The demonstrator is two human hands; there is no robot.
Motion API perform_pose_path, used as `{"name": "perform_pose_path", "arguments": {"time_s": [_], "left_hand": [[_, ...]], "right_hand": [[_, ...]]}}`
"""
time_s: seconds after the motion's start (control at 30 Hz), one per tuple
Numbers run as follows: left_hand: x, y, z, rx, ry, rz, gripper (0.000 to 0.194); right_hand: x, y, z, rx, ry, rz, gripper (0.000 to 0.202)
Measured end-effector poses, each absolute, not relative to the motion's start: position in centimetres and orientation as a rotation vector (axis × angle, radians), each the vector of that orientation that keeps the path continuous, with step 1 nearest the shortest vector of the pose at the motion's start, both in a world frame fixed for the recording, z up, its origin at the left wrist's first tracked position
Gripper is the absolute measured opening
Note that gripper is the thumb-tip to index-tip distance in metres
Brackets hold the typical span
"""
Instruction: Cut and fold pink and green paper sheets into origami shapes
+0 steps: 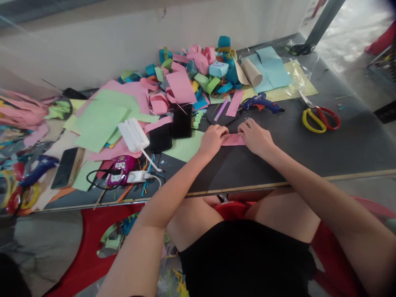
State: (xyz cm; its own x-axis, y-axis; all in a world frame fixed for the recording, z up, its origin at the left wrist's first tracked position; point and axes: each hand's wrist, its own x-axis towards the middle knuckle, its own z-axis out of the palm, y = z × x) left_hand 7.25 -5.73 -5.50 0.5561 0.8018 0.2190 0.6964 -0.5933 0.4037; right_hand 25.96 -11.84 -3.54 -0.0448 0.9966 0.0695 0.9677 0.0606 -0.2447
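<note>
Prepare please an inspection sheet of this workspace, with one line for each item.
Surface: dark tabletop, light edge strip at the front.
Work in hand: pink paper strip, lying between the hands near the front edge.
Clutter: heap of colored paper pieces at the back; scissors at right; blue glue gun beyond the right hand.
Hands: left hand on the strip's left end, right hand on its right end, fingers bent; pinching or pressing, cannot tell.
Cables: black cable looping beside the purple power socket; white cable from a white plug.
Surroundings: pale wall behind; red chair below.
</note>
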Motion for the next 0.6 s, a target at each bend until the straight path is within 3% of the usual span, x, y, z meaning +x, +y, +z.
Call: {"name": "perform_pose_path", "arguments": {"time_s": [0.17, 0.3, 0.6], "left_hand": [[6.7, -7.3, -4.0, 2.594, 1.099, 0.642, 0.019], [5.4, -9.9, -4.0, 2.474, 1.361, 0.795, 0.027], [5.6, -9.2, -5.4, 2.196, 1.525, 0.742, 0.012]], "right_hand": [[25.6, -12.0, -3.4, -2.005, -2.179, 0.157, 0.026], [25.4, -12.1, -3.3, -2.012, -2.198, 0.153, 0.033], [25.3, -12.5, -3.4, -1.718, -2.393, -0.148, 0.044]]}}
